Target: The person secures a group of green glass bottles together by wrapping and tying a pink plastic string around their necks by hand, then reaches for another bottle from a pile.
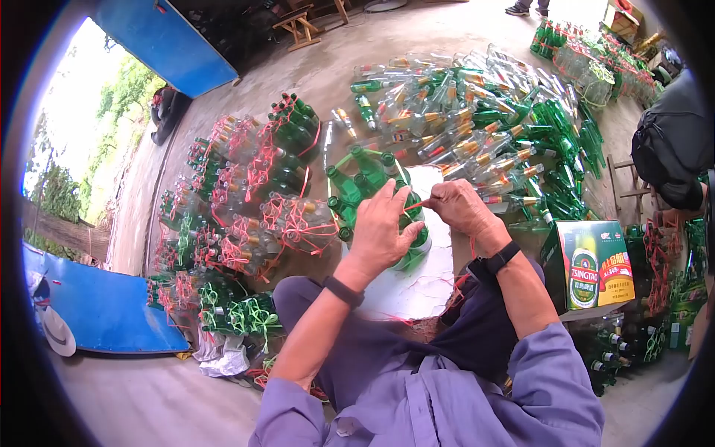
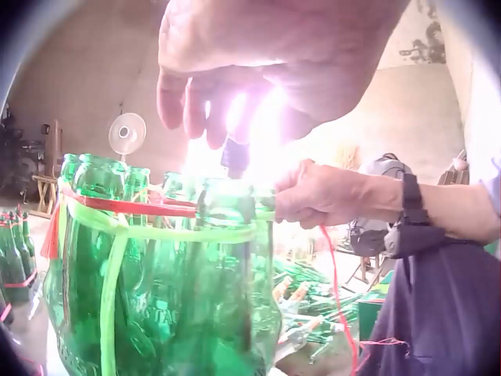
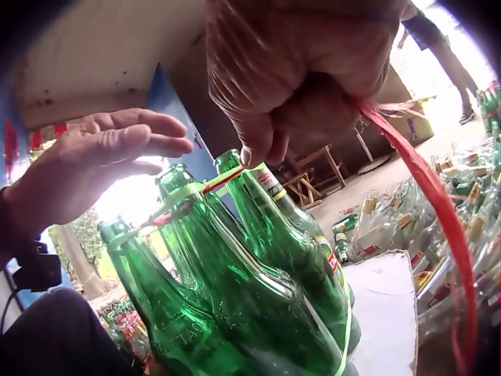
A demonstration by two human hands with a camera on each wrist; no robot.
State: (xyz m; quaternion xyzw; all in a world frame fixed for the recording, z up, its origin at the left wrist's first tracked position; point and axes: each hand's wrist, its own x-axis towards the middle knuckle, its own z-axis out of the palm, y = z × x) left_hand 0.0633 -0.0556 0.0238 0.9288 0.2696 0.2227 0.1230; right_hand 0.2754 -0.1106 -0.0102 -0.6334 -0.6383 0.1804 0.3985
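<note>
Two hands raised, leaned over a bundle of green bottles and gripped red string beside the necks.
Pinched the red string in the curled fingers of the right hand, with a loose length hanging down. Held the left hand open and empty above the bottle tops. Had the bundle upright towards the far left corner of the white board, ringed by a light green band.

A Tsingtao box stands below a black backpack at the head view's right, a pale hat is beside a blue panel, and a fan stands near a wooden stool.
</note>
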